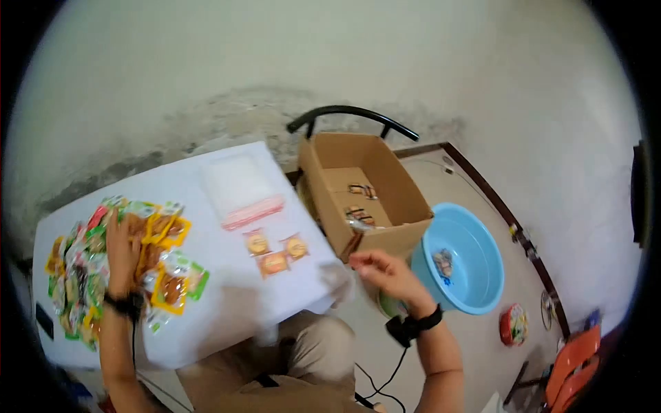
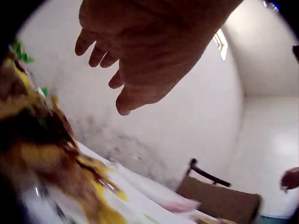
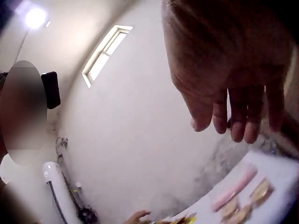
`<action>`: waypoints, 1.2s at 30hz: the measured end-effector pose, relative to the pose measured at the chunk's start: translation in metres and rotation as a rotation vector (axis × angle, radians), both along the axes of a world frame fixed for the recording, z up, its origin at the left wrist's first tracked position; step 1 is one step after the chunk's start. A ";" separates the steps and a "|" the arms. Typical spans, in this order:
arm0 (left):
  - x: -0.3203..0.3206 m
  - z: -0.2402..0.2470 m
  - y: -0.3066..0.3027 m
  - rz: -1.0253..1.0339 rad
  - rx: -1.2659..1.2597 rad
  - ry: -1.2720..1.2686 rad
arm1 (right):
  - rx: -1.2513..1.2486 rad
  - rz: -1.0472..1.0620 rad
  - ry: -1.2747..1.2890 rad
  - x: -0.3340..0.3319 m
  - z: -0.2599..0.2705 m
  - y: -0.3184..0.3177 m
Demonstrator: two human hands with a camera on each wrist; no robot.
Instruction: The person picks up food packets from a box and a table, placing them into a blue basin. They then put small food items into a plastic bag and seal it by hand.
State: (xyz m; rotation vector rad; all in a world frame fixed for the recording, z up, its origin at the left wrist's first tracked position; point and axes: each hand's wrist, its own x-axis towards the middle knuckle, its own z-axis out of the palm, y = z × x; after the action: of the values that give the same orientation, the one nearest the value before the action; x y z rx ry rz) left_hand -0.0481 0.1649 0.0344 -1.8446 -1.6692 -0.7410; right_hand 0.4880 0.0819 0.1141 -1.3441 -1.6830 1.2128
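My left hand (image 1: 122,249) is over the right part of a heap of snack packets (image 1: 89,265) on the white-covered table. Its fingers are extended, and in the left wrist view the hand (image 2: 149,51) holds nothing. Yellow-edged packets (image 1: 170,289) with brown food inside lie beside it. My right hand (image 1: 392,275) hovers right of the table, near the front corner of an uncovered cardboard box (image 1: 392,241). In the right wrist view this hand (image 3: 233,70) has loosely bent fingers, with no item visible in them. Three round-biscuit packets (image 1: 273,263) lie on the table between the hands.
Clear plastic bags (image 1: 241,186) with a red strip lie at the table's back. Several small packets (image 1: 359,215) are inside the box. A blue basin (image 1: 487,303) holds a packet (image 1: 443,261). A red container (image 1: 513,325) and an orange chair (image 1: 575,365) stand farther right.
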 end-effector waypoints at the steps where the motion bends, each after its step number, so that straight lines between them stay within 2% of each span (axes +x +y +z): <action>1: 0.049 0.029 -0.034 -0.125 -0.233 -0.277 | 0.054 -0.017 -0.061 0.020 0.015 0.010; 2: 0.055 -0.004 -0.050 -0.156 -0.276 -0.229 | 0.101 -0.025 -0.121 0.040 0.027 0.024; 3: 0.083 -0.003 -0.072 -0.308 -0.231 -0.175 | 0.160 -0.034 -0.167 0.057 0.037 0.041; 4: 0.098 -0.024 -0.092 -0.267 -0.358 -0.215 | 0.219 -0.039 -0.215 0.073 0.044 0.061; 6: 0.131 -0.037 -0.118 -0.289 -0.474 -0.181 | 0.207 -0.035 -0.249 0.103 0.046 0.109; 8: 0.136 -0.062 -0.128 -0.266 -0.481 -0.161 | 0.190 0.041 -0.578 0.116 0.052 0.163; 9: 0.139 -0.069 -0.128 -0.233 -0.478 -0.143 | 0.176 0.039 -0.579 0.118 0.051 0.185; 11: 0.138 -0.063 -0.122 -0.255 -0.439 -0.139 | 0.051 0.141 -0.897 0.114 0.043 0.224; 12: 0.138 -0.058 -0.120 -0.271 -0.388 -0.135 | 0.036 0.143 -0.896 0.117 0.032 0.245; 14: 0.139 -0.056 -0.120 -0.268 -0.436 -0.095 | -0.045 0.246 -1.045 0.129 -0.006 0.286; 16: 0.141 -0.054 -0.118 -0.267 -0.480 -0.057 | -0.166 0.291 -1.058 0.126 -0.026 0.304; 18: 0.140 -0.055 -0.114 -0.286 -0.489 -0.106 | -0.476 0.362 -1.170 0.114 -0.030 0.304; 19: 0.136 -0.059 -0.115 -0.292 -0.492 -0.109 | -0.544 0.365 -1.230 0.117 -0.043 0.306; 20: 0.132 -0.063 -0.117 -0.297 -0.496 -0.114 | -0.567 0.371 -1.229 0.128 -0.063 0.310; 22: 0.130 -0.067 -0.120 -0.280 -0.515 -0.110 | -0.904 0.507 -1.055 0.156 -0.100 0.313; 23: 0.130 -0.070 -0.120 -0.256 -0.512 -0.099 | -0.890 0.593 -1.061 0.152 -0.096 0.306; 24: 0.130 -0.071 -0.119 -0.262 -0.524 -0.101 | -0.905 0.594 -1.057 0.155 -0.102 0.302; 26: 0.131 -0.072 -0.118 -0.250 -0.495 -0.098 | -0.888 0.742 -0.938 0.158 -0.114 0.295; 31: 0.132 -0.073 -0.120 -0.234 -0.505 -0.150 | -0.978 0.647 -0.737 0.156 -0.122 0.288; 33: 0.130 -0.076 -0.117 -0.306 -0.441 -0.154 | -0.744 0.816 -0.784 0.140 -0.114 0.294; 34: 0.131 -0.073 -0.116 -0.307 -0.447 -0.146 | -0.746 0.817 -0.774 0.140 -0.119 0.293; 36: 0.137 -0.066 -0.115 -0.264 -0.492 -0.103 | -0.287 0.695 -0.373 0.136 -0.123 0.288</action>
State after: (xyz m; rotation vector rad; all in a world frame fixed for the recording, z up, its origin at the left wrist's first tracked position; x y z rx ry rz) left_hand 0.0886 0.0498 -0.0319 -2.4400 -1.8114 -0.5676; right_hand 0.6237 0.3696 -0.0090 -1.2348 -2.4421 1.7158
